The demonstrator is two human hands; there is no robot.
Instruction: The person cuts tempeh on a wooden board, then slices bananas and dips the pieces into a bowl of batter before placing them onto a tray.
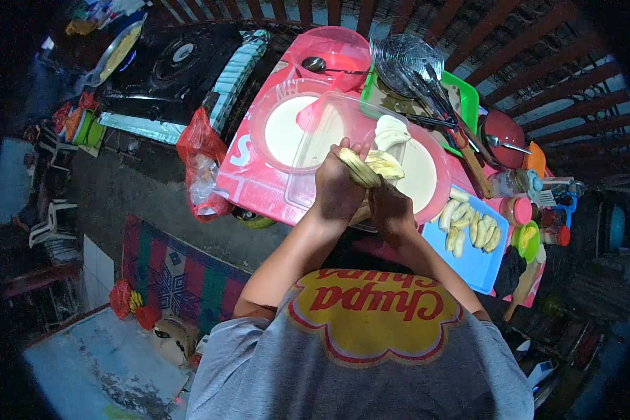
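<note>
My left hand (334, 183) is closed around a peeled banana (359, 168), held over the front edge of the table. My right hand (392, 206) is closed against the banana's lower end; its fingers are mostly hidden, and I cannot make out what else it holds. Just beyond my hands, banana pieces cut into flat fans (390, 133) lie in a clear plastic container (304, 157). To the right, a blue tray (472, 269) carries several peeled bananas (456, 218). Pale batter fills a pink basin (262, 133) on the left and another basin (441, 171) behind my right hand.
A ladle (315, 65) rests on a pink bowl (329, 43) at the back. Tongs (434, 94) and a wire strainer (402, 59) lie over a green tray (471, 105). Jars (516, 210) line the right side. A black stove (175, 70) and red plastic bag (201, 154) are left.
</note>
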